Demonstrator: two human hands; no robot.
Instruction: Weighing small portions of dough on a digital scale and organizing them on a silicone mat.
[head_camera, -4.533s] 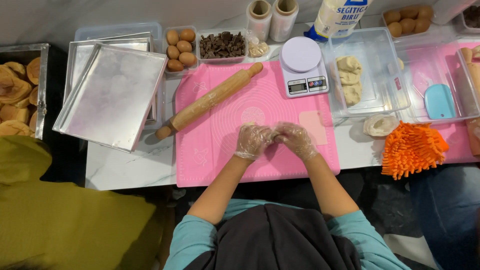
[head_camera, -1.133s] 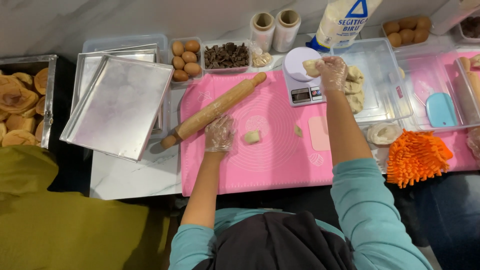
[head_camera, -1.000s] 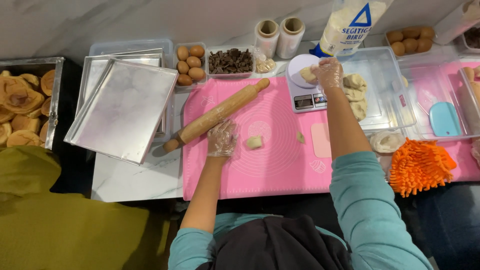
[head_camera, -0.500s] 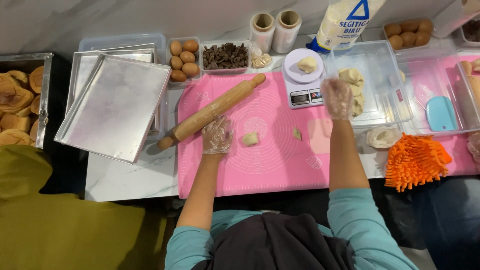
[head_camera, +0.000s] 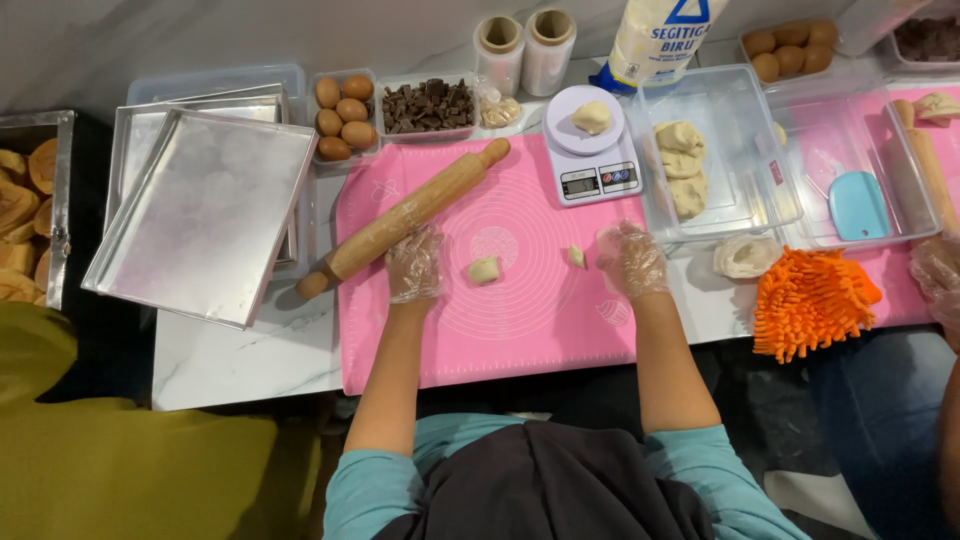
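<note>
The gloved left hand (head_camera: 415, 264) and gloved right hand (head_camera: 632, 260) are resting loose-fingered, holding nothing, flanking two small pale dough pieces (head_camera: 484, 270) on the pink silicone mat (head_camera: 520, 310).

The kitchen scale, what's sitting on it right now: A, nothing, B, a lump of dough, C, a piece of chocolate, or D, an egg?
B: a pale lump of dough rests on the round white platform of the kitchen scale; the eggs and chocolate pieces are in their own trays.
</note>
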